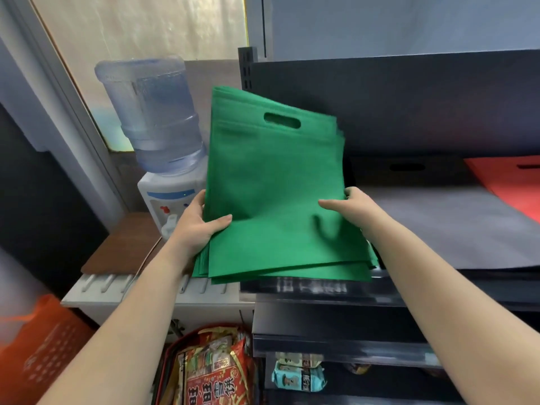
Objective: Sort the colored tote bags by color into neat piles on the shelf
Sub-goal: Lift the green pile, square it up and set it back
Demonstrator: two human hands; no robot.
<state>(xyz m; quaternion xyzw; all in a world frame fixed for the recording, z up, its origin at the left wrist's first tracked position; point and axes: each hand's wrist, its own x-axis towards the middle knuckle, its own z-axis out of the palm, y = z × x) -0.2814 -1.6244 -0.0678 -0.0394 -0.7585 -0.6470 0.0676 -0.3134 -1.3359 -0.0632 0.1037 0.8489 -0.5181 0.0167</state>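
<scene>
Dark shelf (409, 290) behind; both hands, left (194, 226) and right (355, 207), grip green tote bags (274, 194)

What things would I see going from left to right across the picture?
orange basket → water bottle → left hand → green bags → right hand → grey bag → red bag

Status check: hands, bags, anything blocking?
Both hands, left and right, grip green bags, tilted at shelf edge. Grey pile, red pile alongside. Nothing blocking.
</scene>
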